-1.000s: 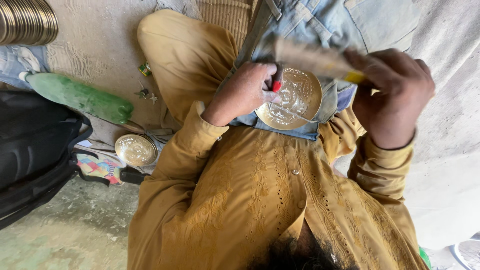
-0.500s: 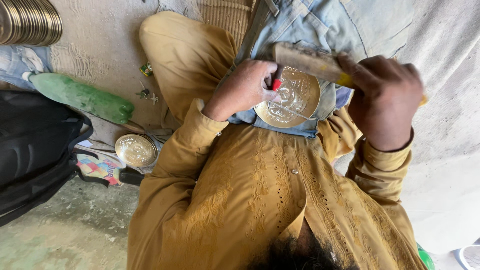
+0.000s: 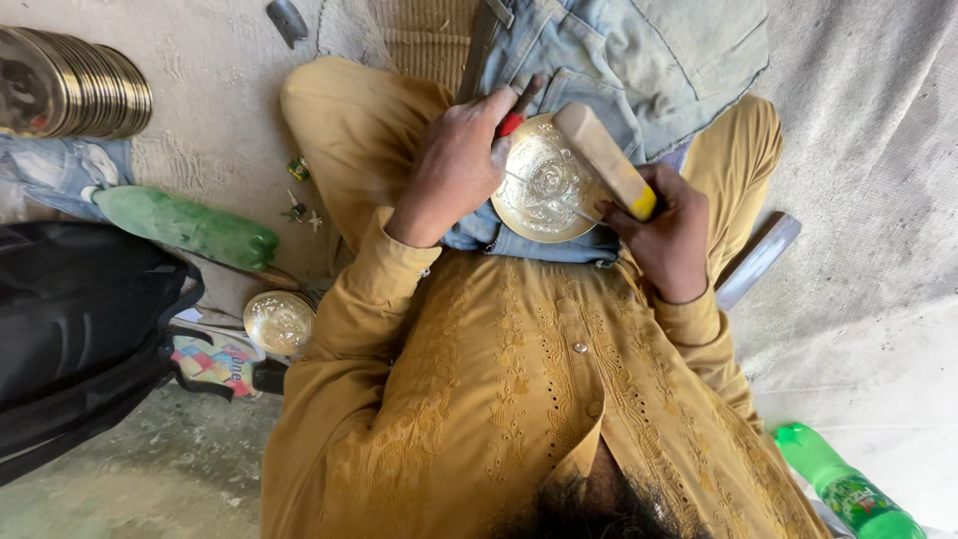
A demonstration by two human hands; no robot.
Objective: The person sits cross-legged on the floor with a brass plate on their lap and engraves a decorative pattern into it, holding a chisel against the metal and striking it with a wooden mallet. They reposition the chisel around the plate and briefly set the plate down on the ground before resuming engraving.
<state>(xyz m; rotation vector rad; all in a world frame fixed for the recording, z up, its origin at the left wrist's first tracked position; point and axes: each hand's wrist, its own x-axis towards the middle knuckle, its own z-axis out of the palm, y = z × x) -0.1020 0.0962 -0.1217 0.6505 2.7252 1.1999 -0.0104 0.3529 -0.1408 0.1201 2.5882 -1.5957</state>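
Observation:
A round engraved brass plate [image 3: 539, 195] lies in my lap on a piece of blue denim cloth [image 3: 649, 60]. My left hand [image 3: 454, 165] rests on the plate's left rim and grips a thin tool with a red handle [image 3: 511, 122], its tip on the plate. My right hand [image 3: 671, 235] is closed around a wooden mallet [image 3: 604, 160] with a yellow band, whose head lies over the plate's right side. Both sleeves and my trousers are mustard yellow.
A stack of metal plates [image 3: 85, 80] stands at the top left, with a green plastic bottle [image 3: 190, 228] and a black bag [image 3: 80, 329] below it. A small brass plate [image 3: 279, 321] lies by my left elbow. Another green bottle [image 3: 848, 494] is at the bottom right, a flat grey bar [image 3: 760, 260] to my right.
My right hand has brought the mallet down and to the left, from above the plate onto its right side. My left hand stays on the plate with the tool.

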